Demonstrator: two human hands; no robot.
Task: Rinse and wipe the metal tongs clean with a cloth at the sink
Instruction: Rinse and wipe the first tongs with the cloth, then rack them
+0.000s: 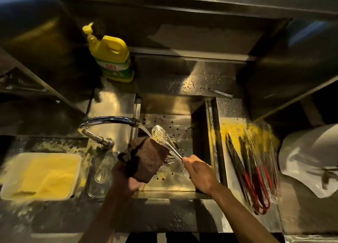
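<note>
Half the tongs point(165, 141) handle hidden, right hand point(200, 173)

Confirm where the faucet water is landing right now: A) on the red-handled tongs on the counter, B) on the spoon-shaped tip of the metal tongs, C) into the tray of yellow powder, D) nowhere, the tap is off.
B: the stream from the faucet falls onto the tip of the metal tongs, which the right hand holds over the sink beside the brown cloth in the left hand.
</note>
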